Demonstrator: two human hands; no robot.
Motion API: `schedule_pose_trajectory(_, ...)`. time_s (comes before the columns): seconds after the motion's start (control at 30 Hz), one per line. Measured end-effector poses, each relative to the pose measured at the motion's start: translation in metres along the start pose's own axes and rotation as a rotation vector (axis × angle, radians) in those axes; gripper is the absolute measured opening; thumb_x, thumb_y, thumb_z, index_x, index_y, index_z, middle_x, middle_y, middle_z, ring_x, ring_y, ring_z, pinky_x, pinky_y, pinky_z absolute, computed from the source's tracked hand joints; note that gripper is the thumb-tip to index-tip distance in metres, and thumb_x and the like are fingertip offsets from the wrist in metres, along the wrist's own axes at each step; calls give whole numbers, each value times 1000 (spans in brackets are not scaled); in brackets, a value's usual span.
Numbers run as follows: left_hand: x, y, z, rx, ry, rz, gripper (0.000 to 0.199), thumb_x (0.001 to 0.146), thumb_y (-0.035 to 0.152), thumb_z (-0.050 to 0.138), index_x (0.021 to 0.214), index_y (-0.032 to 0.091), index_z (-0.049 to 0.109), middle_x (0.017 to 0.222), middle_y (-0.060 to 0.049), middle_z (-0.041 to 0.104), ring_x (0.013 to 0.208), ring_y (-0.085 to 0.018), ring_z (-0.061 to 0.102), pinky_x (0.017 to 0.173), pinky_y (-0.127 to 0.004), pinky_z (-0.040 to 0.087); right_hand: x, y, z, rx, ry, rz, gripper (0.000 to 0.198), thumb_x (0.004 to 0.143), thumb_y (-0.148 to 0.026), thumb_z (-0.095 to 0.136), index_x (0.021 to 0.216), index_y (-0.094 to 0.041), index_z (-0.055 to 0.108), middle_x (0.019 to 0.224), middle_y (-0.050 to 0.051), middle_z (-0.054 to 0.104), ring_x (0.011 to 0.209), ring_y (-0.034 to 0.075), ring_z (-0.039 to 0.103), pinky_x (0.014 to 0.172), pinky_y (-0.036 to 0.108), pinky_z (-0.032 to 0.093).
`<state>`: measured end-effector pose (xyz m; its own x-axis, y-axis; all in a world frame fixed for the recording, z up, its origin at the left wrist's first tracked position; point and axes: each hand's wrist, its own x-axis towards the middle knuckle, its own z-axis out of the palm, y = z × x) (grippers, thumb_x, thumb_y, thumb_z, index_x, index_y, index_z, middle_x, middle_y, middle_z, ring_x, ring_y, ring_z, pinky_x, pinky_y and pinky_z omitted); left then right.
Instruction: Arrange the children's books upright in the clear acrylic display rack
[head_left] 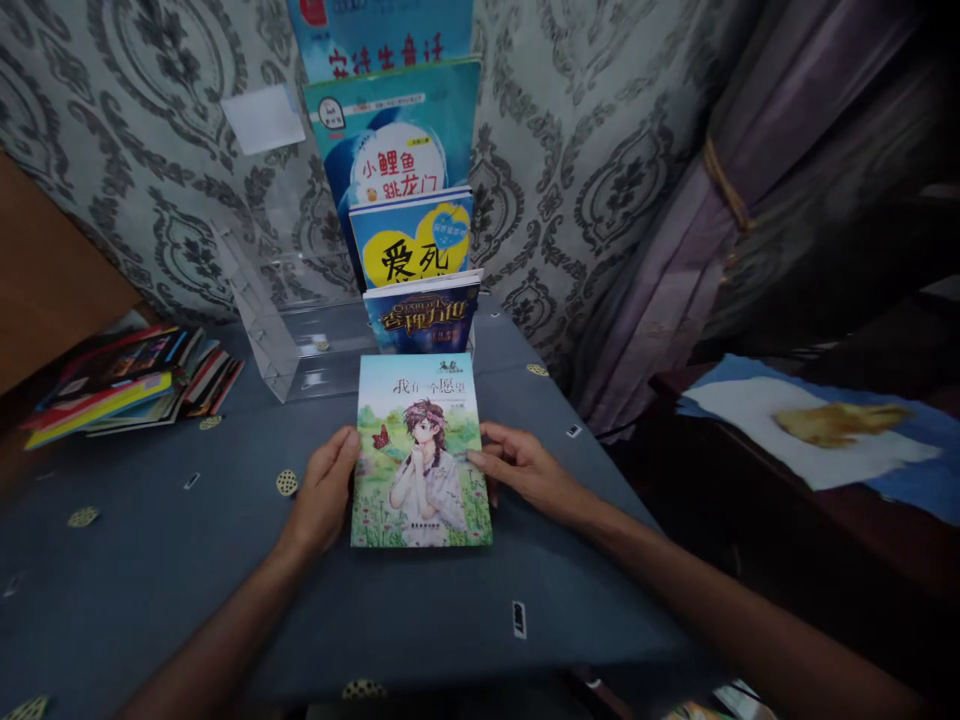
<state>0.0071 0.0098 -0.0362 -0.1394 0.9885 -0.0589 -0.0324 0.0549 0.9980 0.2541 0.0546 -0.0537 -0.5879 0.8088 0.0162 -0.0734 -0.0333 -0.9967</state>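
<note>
A paperback book [420,460] with a drawn figure and green meadow on its cover is held upright, tilted back, in front of me. My left hand [326,490] grips its left edge, thumb on the side. On the opposite edge my right hand [521,465] is closed, its fingers partly hidden behind the cover. Just behind stands a dark blue book [424,315], then a blue book with a yellow heart [411,240]. Farther back rise a teal book [397,130] and another blue book [382,35]. These books stand stepped in a clear acrylic rack [262,320], whose left part holds no books.
At the left lies a pile of books and magazines [142,380] on the grey-blue table [247,580]. Patterned wallpaper [540,150] backs the table, with a purple curtain [667,230] at the right. Beyond the table's right edge, a dark surface bears blue and white cloths [810,430].
</note>
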Motion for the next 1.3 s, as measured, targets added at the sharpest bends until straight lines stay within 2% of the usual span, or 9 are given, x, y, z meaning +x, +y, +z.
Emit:
schedule_pose_trajectory(0.17,3,-5,-7,257,-242,-171,58,71,76,63,76,20,51,54,5,56,44,-13,57,40,-22,45,-8,1,-8,-3,38,136,61,78,-57,75,121,-18,55,63,-6,63,45,9,55,41,20,46)
schedule_pose_trajectory(0.3,5,-1,-16,542,-385,-141,53,83,73,47,76,21,49,55,3,57,42,-13,57,38,-22,41,-9,1,-11,-24,53,213,78,75,-56,76,136,-18,47,59,-9,58,42,9,54,40,21,46)
schedule_pose_trajectory(0.53,11,11,-19,1128,-266,304,28,100,38,37,87,21,55,74,-1,64,69,-18,63,65,-30,47,-10,2,-15,-276,55,298,90,80,-57,67,150,-15,32,52,-8,59,37,13,52,35,22,39)
schedule_pose_trajectory(0.73,31,-10,-20,1264,-251,597,20,99,28,46,114,19,56,128,-12,63,121,-28,58,99,-46,50,-3,-3,-18,-796,230,8,42,93,-40,55,128,-18,63,47,-5,56,44,16,54,46,27,40)
schedule_pose_trajectory(0.8,36,-19,-21,1279,-253,627,21,100,27,47,116,18,56,136,-14,60,129,-29,54,105,-48,48,6,-3,-10,-911,229,-106,35,96,-37,50,121,-20,67,60,0,67,56,19,63,57,30,47)
schedule_pose_trajectory(0.87,38,-25,-22,1294,-245,649,22,101,28,46,118,19,55,138,-14,59,131,-29,53,106,-49,47,20,-3,3,-953,174,-216,36,99,-37,46,125,-22,65,93,7,77,81,23,71,74,34,53)
schedule_pose_trajectory(0.97,37,-28,-23,1295,-241,661,23,101,27,44,121,19,53,139,-14,59,132,-29,53,106,-50,47,46,-1,28,-985,-8,-341,45,101,-38,45,142,-19,52,138,15,62,124,29,60,102,46,49)
schedule_pose_trajectory(1.1,37,-29,-24,1274,-263,657,27,97,18,44,123,20,52,132,-13,62,128,-28,55,103,-49,49,73,2,51,-1037,-165,-381,60,100,-43,49,151,-13,38,151,20,48,142,30,44,118,52,36)
schedule_pose_trajectory(1.3,39,-32,-27,1236,-272,689,27,97,18,44,123,19,52,135,-15,60,130,-29,53,104,-50,48,81,8,50,-1132,-156,-413,58,100,-47,50,150,-18,38,150,18,49,142,30,43,120,55,31)
